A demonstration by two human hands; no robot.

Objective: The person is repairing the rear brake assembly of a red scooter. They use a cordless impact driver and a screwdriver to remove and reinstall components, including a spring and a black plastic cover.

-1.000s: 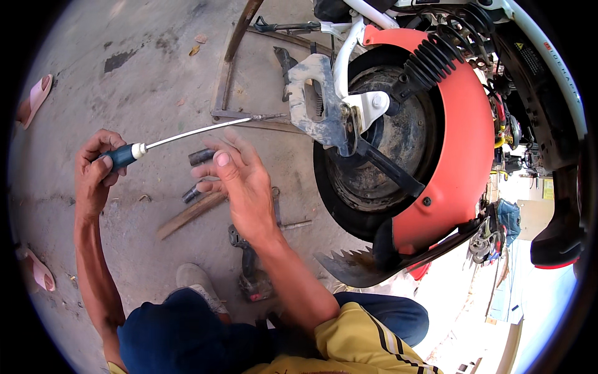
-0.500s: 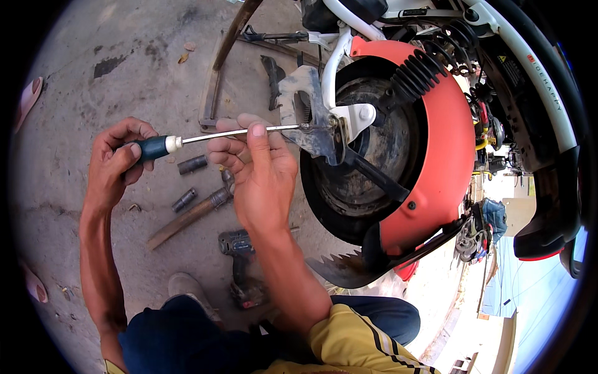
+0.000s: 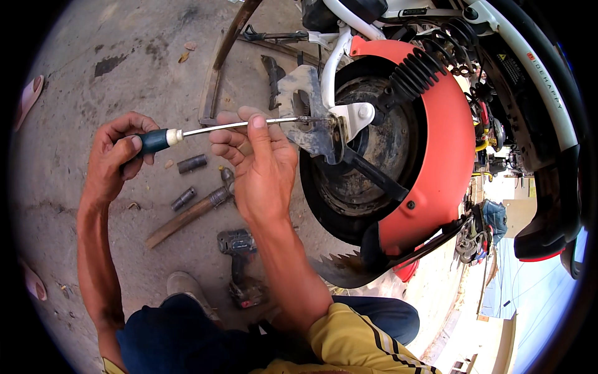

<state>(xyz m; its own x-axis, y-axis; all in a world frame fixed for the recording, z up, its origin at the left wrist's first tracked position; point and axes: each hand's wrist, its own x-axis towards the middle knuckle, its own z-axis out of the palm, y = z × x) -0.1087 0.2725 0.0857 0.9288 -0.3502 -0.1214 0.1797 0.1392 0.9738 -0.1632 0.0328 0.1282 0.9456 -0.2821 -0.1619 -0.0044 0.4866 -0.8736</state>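
Observation:
My left hand [image 3: 112, 162] is closed round the dark green handle of a long screwdriver [image 3: 153, 142]. Its thin shaft runs to the right, across my right hand [image 3: 265, 165]. My right thumb lies over the shaft near its far end, with the fingers behind it, so that hand pinches the shaft. The tip meets the bolt area on a dusty grey metal bracket [image 3: 302, 87] beside the wheel hub; the exact contact is too small to make out. Behind the bracket is the scooter's rear wheel [image 3: 364, 187], under a red fender [image 3: 450, 149].
On the concrete floor lie two dark sockets [image 3: 192, 163], a wooden-handled hammer [image 3: 187, 219] and a cordless impact driver [image 3: 238, 246]. A black coil spring shock [image 3: 416, 70] and white frame tubes stand above the wheel. A metal frame [image 3: 215, 75] rests on the floor beyond my hands.
The screwdriver handle has dropped slightly and the shaft now slopes up a little more toward the bracket. Both hands keep their hold.

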